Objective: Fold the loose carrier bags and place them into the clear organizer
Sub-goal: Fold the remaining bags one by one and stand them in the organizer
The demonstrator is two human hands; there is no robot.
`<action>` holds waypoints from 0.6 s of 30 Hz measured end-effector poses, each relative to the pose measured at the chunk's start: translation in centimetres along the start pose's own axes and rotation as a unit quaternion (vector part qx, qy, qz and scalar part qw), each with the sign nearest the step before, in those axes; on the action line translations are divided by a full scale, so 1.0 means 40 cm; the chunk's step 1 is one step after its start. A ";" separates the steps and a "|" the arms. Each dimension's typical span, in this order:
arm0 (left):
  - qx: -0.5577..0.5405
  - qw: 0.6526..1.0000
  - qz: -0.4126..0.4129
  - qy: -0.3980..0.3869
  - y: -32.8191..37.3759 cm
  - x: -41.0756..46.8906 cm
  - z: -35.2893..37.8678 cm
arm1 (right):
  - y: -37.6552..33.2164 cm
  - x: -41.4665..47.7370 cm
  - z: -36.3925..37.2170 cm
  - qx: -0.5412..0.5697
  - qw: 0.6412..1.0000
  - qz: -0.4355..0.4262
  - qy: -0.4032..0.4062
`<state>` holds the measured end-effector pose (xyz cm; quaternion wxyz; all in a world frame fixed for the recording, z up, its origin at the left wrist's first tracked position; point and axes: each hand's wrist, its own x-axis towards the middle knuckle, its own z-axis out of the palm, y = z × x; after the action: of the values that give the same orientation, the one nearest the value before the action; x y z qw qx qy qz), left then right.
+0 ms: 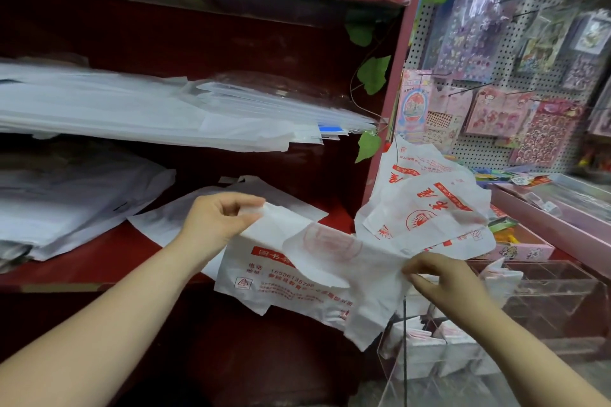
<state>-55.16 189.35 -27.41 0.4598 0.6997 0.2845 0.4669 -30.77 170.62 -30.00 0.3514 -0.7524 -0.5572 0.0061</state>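
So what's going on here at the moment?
A person holds a white carrier bag with red print stretched between both hands. The left hand pinches its upper corner and the right hand pinches the opposite side. It is not yet folded. More loose bags are heaped just behind. The clear organizer at lower right already holds folded bags.

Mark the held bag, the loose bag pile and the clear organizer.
held bag point(284, 269), head view, printed front panel.
loose bag pile point(429, 205), head view, middle of the top bag.
clear organizer point(549, 302), head view, bare wall of an empty compartment.
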 end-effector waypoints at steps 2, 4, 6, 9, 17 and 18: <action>-0.004 0.999 0.026 -0.023 0.011 -0.011 0.001 | 0.007 -0.004 0.011 0.056 0.997 0.028 0.037; -0.021 0.998 0.047 -0.033 0.014 -0.018 0.004 | 0.004 -0.006 0.020 0.122 0.989 0.054 0.057; -0.034 0.998 0.050 -0.029 0.009 -0.021 0.007 | 0.004 -0.009 0.025 0.188 0.978 0.077 0.056; -0.007 0.998 0.058 0.007 0.002 -0.020 0.013 | 0.010 -0.014 0.027 0.195 0.975 0.094 0.040; 0.039 0.996 0.075 -0.022 0.022 -0.015 0.029 | 0.002 -0.015 0.009 0.175 0.975 0.108 -0.087; 0.035 0.996 0.077 -0.021 0.023 -0.015 0.031 | -0.005 -0.009 0.007 0.163 0.977 0.099 -0.096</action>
<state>-54.29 188.00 -27.01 0.4036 0.7448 0.2357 0.4763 -31.19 170.47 -30.25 0.4118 -0.7323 -0.5025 0.2042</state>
